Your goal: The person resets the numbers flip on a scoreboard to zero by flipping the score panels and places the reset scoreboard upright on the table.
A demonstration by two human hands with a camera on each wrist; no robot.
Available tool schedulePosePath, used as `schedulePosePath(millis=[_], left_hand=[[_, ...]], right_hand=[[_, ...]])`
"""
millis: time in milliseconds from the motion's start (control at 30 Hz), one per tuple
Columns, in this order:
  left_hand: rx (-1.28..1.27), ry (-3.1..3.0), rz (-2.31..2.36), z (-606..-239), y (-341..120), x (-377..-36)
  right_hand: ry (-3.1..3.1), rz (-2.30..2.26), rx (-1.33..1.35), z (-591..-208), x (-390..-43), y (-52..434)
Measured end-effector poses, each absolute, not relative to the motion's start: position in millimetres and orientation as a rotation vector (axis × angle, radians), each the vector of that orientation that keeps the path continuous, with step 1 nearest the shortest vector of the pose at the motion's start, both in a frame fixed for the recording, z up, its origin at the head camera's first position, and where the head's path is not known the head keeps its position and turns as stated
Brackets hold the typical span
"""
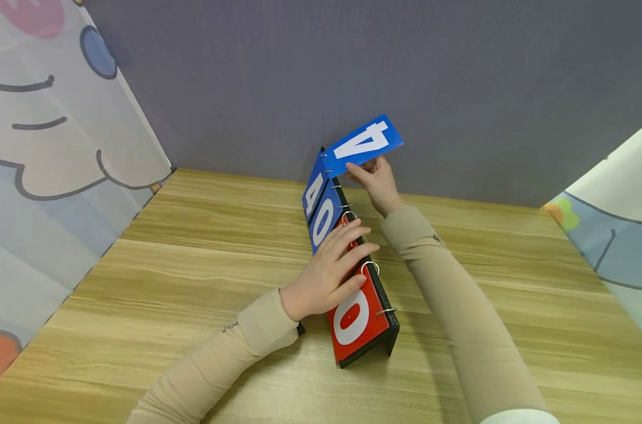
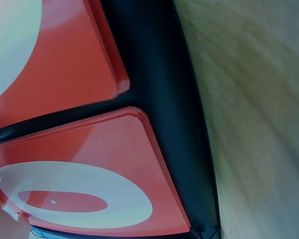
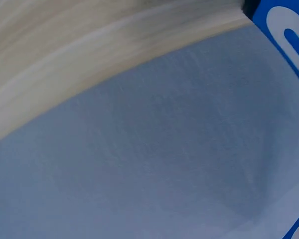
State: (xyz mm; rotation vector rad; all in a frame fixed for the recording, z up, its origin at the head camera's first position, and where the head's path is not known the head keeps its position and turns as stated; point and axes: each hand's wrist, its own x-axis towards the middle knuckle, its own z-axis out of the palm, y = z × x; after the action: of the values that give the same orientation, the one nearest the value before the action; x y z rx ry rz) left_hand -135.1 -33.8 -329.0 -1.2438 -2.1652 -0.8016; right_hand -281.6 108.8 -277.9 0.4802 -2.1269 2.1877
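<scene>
A tabletop flip scoreboard (image 1: 381, 294) with a black frame stands like a tent on the table. Blue cards reading 4 (image 1: 314, 193) and 0 (image 1: 322, 222) hang on its far half. On the near half is a red card with 0 (image 1: 351, 318); in the left wrist view two red cards (image 2: 124, 137) show. My left hand (image 1: 323, 280) rests across the red cards and rings, its fingers extended. With thumb and fingers, my right hand (image 1: 378, 182) pinches a raised blue card with 4 (image 1: 366, 141), still attached by its rings. The right wrist view catches only blue card parts (image 3: 284, 37).
The wooden table (image 1: 220, 282) extends to both sides of the scoreboard. A grey panel (image 1: 353, 70) rises behind it. Printed cartoon sheets (image 1: 45, 147) hang at left and right. Metal rings (image 1: 370, 268) run along the scoreboard's top edge.
</scene>
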Motion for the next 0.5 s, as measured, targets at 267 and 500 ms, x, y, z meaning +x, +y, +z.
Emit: schedulePosePath(millis=[267,500], left_hand=[[-1.24,-2.164,-0.797,-329.4,-34.0,-134.8],[-1.243,-2.164,-0.791,-329.2,-33.9,-135.0]], right_hand=[[-2.413,1.821,0.567,-272.5,-277.2,92.1],[-2.443,1.649,0.573,-268.9,-273.3,84.6]])
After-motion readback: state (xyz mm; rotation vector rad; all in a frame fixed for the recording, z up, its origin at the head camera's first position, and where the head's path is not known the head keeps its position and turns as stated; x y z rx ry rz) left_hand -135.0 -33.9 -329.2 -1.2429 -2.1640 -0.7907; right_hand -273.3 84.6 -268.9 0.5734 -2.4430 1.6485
